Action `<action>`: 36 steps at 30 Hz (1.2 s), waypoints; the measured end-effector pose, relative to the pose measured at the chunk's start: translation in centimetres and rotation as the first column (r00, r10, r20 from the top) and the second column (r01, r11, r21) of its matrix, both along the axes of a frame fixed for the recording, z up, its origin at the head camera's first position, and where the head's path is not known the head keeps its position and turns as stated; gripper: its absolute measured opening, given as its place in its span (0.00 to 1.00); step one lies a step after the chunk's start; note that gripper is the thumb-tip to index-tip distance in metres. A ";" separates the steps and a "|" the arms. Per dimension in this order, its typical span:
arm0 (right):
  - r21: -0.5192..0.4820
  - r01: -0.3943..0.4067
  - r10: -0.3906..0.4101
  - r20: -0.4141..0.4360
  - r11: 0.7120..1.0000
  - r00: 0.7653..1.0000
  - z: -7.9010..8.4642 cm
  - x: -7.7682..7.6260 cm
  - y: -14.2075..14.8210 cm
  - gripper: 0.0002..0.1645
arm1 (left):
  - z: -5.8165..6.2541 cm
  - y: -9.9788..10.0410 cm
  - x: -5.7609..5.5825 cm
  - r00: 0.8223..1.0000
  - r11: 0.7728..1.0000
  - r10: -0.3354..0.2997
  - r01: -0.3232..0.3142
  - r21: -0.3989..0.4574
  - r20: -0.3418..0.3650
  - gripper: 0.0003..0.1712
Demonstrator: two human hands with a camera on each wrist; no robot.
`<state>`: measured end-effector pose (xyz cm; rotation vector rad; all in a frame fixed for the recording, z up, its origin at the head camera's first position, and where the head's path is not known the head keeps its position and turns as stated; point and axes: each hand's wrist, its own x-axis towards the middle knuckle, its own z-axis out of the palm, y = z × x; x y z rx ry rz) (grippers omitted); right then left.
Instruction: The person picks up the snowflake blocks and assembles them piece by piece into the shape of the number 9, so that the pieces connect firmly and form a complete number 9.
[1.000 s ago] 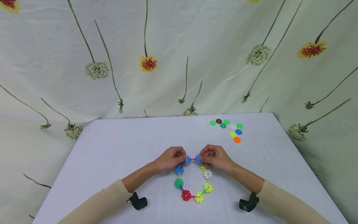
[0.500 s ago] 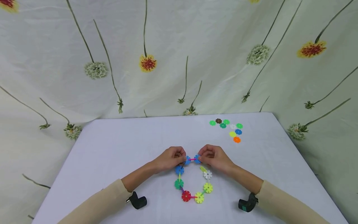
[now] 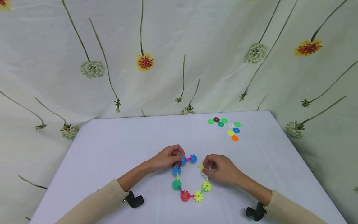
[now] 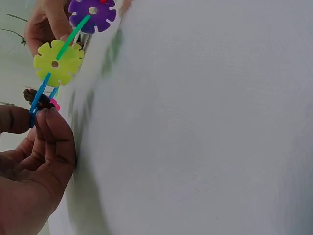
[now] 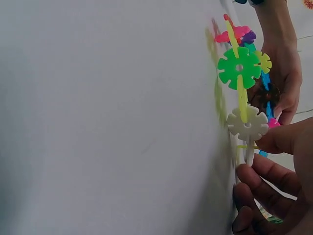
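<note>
An open ring of notched plastic snowflake discs (image 3: pixel 185 196) lies on the table, flat discs joined by upright ones. My left hand (image 3: pixel 167 158) pinches its far left part by a blue disc (image 3: pixel 183 160) and, in the left wrist view, a brown disc (image 4: pixel 36 96). A pink link leads from there to a fully visible blue end disc (image 3: pixel 193 158). My right hand (image 3: pixel 223 169) pinches the other end at a flat white disc, mostly covered by its fingers, with a yellow disc (image 3: pixel 201 167) past the fingertips. A gap separates the two ends.
Loose discs lie at the back right of the white table (image 3: pixel 126 137), among them an orange disc (image 3: pixel 235 138) and a brown disc (image 3: pixel 216 119). A flower-print cloth (image 3: pixel 165 87) hangs behind. Black devices stick out from both wrists.
My right hand has let go of the blue end disc and moved nearer to me, onto the white disc at the other end. My left hand keeps its pinch.
</note>
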<state>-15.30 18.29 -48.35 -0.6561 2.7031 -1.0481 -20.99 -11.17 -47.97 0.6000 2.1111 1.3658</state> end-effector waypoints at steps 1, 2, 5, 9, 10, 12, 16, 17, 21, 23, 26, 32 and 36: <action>-0.010 -0.003 0.003 -0.003 1.000 1.000 0.0 0.0 -0.1 0.05 | 0.0 0.0 0.0 1.000 1.000 -0.008 0.008 0.002 -0.001 0.12; -0.016 -0.004 0.003 -0.007 1.000 1.000 0.0 0.0 -0.1 0.05 | 0.0 0.0 0.0 1.000 1.000 -0.018 0.018 0.006 -0.006 0.14; -0.032 0.001 -0.002 -0.012 0.999 1.000 -0.1 0.0 -0.2 0.04 | 0.1 0.1 0.2 0.999 0.999 -0.040 0.041 0.009 -0.010 0.17; -0.052 0.015 -0.016 -0.023 0.999 1.000 -0.2 -0.1 -0.4 0.04 | 0.2 0.1 0.4 0.999 0.999 -0.046 0.046 0.005 -0.001 0.19; -0.058 0.020 -0.022 -0.026 0.998 0.999 -0.2 -0.1 -0.4 0.04 | 0.2 0.1 0.5 0.999 0.999 -0.047 0.047 0.005 0.001 0.20; -0.068 0.031 -0.034 -0.031 0.997 0.999 -0.3 -0.1 -0.5 0.04 | 0.2 0.1 0.6 0.999 0.999 -0.051 0.051 0.013 0.004 0.20; -0.077 0.047 -0.050 -0.036 0.996 0.998 -0.3 -0.1 -0.6 0.04 | 0.1 0.2 0.7 0.998 0.998 -0.060 0.060 0.028 0.001 0.20; -0.079 0.048 -0.051 -0.036 0.996 0.998 -0.3 -0.1 -0.6 0.04 | 0.1 0.2 0.8 0.998 0.998 -0.060 0.059 0.030 0.000 0.20; -0.095 0.043 -0.046 -0.031 0.995 0.998 -0.2 -0.1 -0.8 0.04 | 0.0 0.2 0.9 0.999 0.999 -0.045 0.045 0.030 0.001 0.20; -0.103 0.041 -0.044 -0.026 0.994 0.999 -0.1 -0.1 -0.9 0.04 | 0.1 0.2 0.9 0.999 0.999 -0.039 0.039 0.028 0.007 0.20; -0.114 0.041 -0.044 -0.019 0.993 0.999 0.0 -0.1 -1.0 0.04 | 0.2 0.2 0.9 0.999 0.999 -0.035 0.035 0.027 0.013 0.20; -0.135 0.048 -0.051 -0.019 0.990 0.999 0.0 0.0 -1.2 0.04 | 0.3 0.3 1.0 0.999 0.999 -0.041 0.040 0.034 0.031 0.20; -0.169 0.042 -0.047 -0.030 0.985 0.998 0.0 0.0 -1.2 0.05 | 0.4 0.8 0.9 0.998 0.998 -0.040 0.037 0.044 0.053 0.16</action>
